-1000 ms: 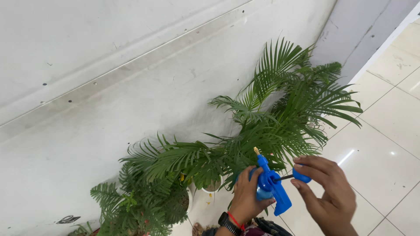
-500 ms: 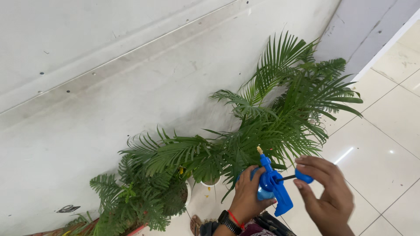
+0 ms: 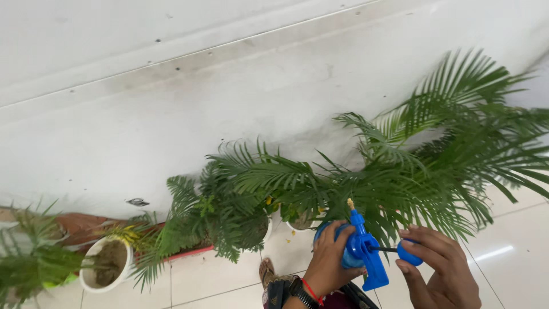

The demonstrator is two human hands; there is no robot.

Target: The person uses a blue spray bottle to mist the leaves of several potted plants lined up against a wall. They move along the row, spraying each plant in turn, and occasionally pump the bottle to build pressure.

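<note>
Left hand (image 3: 327, 260) clamps the upright blue sprayer (image 3: 362, 252), nozzle pointing up; right hand (image 3: 437, 269) grips its pump knob (image 3: 409, 253).

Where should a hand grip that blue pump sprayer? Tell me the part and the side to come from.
Grip the blue pump sprayer around its round body, from the person's left, as the left hand does. The pump knob sticks out on a thin rod to the right, so the right hand takes that end.
</note>
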